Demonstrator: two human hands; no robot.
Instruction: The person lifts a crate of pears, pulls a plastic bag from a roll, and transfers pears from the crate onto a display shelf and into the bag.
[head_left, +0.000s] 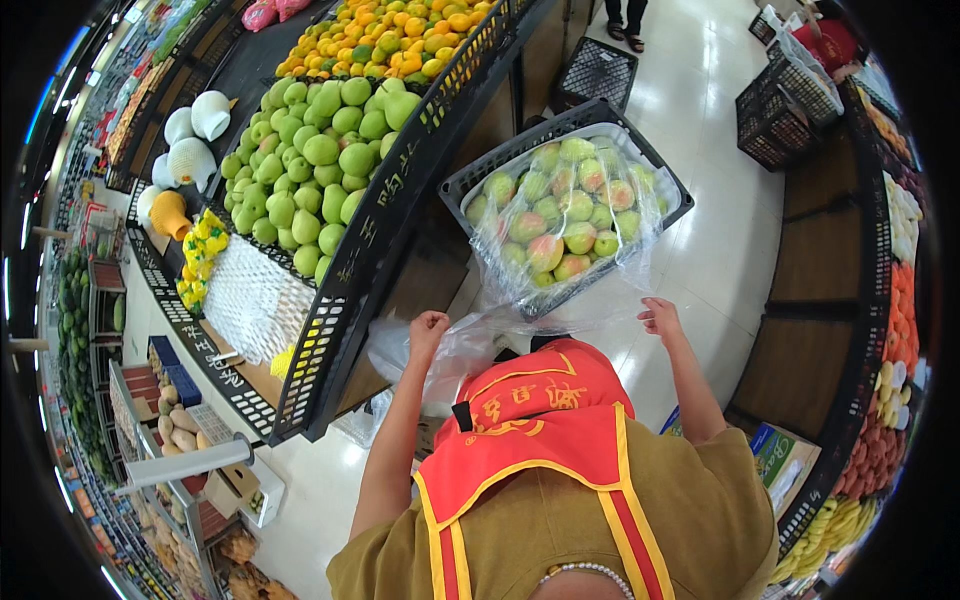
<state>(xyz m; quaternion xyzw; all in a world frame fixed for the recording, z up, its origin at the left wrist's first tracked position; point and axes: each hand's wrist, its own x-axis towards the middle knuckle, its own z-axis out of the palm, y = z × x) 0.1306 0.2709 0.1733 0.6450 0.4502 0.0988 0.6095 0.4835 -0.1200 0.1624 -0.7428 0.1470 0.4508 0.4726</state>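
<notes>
Before me a black plastic crate (679, 169) holds several green pears with a red blush (579, 204). White lining shows along its inner edge. Clear plastic film (491, 251) lies over the fruit and spills past the near side of the crate toward my body. My left hand (429, 328), left of the crate's near corner, has its fingers closed on a gathered part of this film. On the other side, my right hand (661, 318) pinches the film's thin edge with curled fingertips. The film between both hands hangs loosely above my red apron (525, 397).
Green pears (322, 150) and orange-yellow citrus fruit (390, 34) fill the display stand (375, 217) at left. White foam netting (259, 292) lies on its near corner. Another black crate (598, 73) and a person's feet (625, 34) are beyond. Produce shelving (802, 300) curves along the right.
</notes>
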